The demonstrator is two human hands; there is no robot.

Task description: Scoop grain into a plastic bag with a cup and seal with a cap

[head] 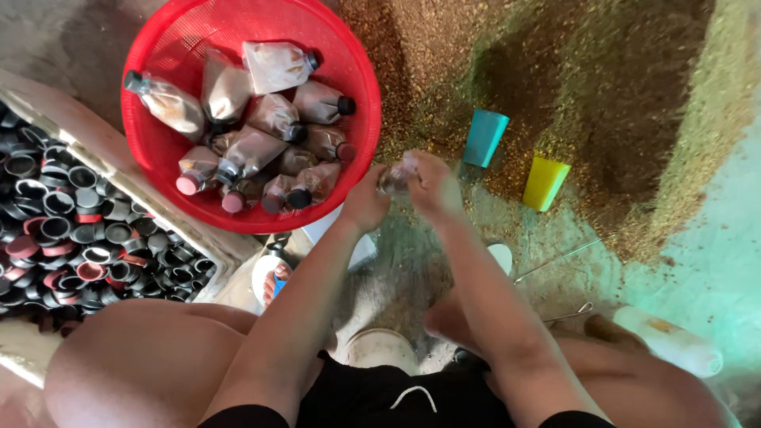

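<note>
My left hand [366, 200] and my right hand [433, 184] meet over the floor and hold one small clear plastic bottle [395, 176] between them. The bottle is partly hidden by my fingers. Just to the left stands a red mesh basket [158, 47] with several filled bottles [269, 119] lying in it, capped in black or pink. A large heap of brown granular material [571, 87] spreads on the floor beyond my hands.
A box of several black and red bottle caps [71, 230] sits at the left. A teal cup [483, 137] and a yellow cup [544, 183] stand in the heap. A white bucket [380, 349] is between my knees, a white bottle [670, 341] lies at the right.
</note>
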